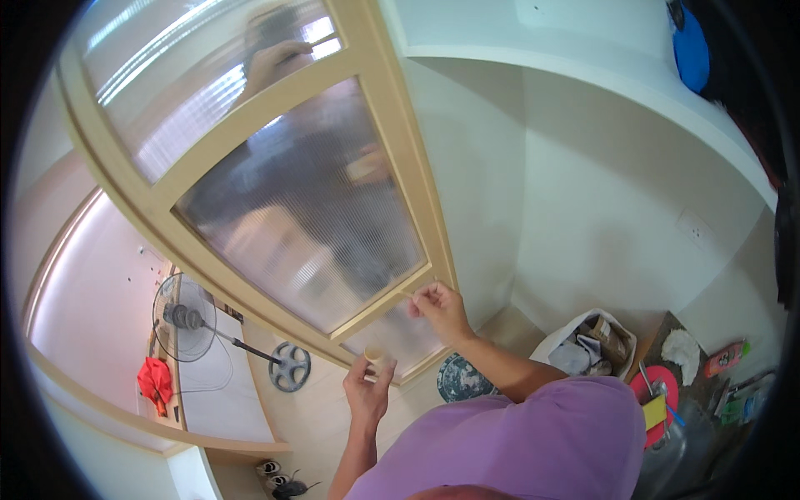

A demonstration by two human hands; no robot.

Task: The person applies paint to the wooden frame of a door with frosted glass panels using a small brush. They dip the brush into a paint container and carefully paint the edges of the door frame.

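One pale roll [375,356], maybe tape, is gripped in the left hand [367,392] near the low wooden bar [377,309] of the glass door [393,125]. If those fingers go loose, the roll could drop to the floor [412,400]. To the right, the right hand [438,308] has its fingers curled by the same bar; I can't tell if they pinch any tape. If they do, a shaky pull could rip it.

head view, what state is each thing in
Left hand, closed on the pale roll
Pale roll, held, off the floor
Right hand, fingers bent by the ribbed panel; holding anything, unclear
Ribbed panel, panes in their frame
Fan, standing; running or not, unclear
White container, open, filled
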